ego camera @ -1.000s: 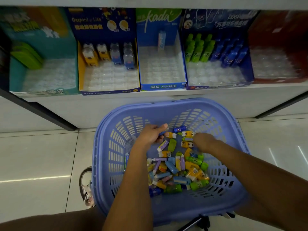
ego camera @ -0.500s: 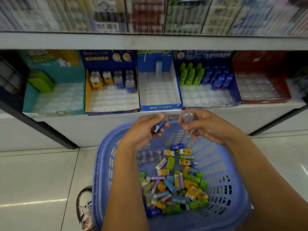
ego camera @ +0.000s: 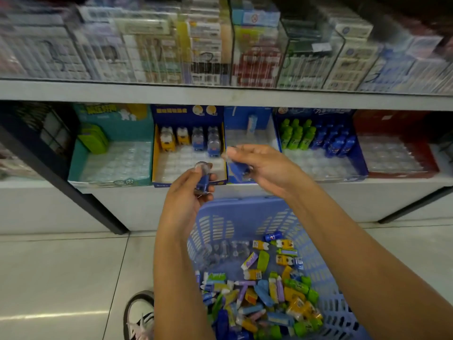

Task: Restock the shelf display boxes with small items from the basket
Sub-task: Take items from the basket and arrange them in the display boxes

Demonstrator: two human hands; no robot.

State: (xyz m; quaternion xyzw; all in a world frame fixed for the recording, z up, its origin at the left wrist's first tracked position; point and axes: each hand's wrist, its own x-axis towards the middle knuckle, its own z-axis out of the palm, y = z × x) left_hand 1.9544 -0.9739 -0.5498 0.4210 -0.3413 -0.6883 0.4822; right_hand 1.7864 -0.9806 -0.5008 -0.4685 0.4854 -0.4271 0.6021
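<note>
1. Shop shelf (ego camera: 343,190) up front, with a yellow-edged box (ego camera: 155,153) just behind both hands' fingers.
2. Left hand (ego camera: 183,200) fingers curl round a blue item (ego camera: 203,181); right hand (ego camera: 267,168) pinches a second item (ego camera: 239,169).
3. Basket (ego camera: 245,201) of loose items (ego camera: 259,290) sits below the fingers.

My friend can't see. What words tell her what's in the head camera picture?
The left hand holds a blue item and the right hand a second blue item, before a shelf of display boxes. Below sits a blue basket of small colourful items.
</note>
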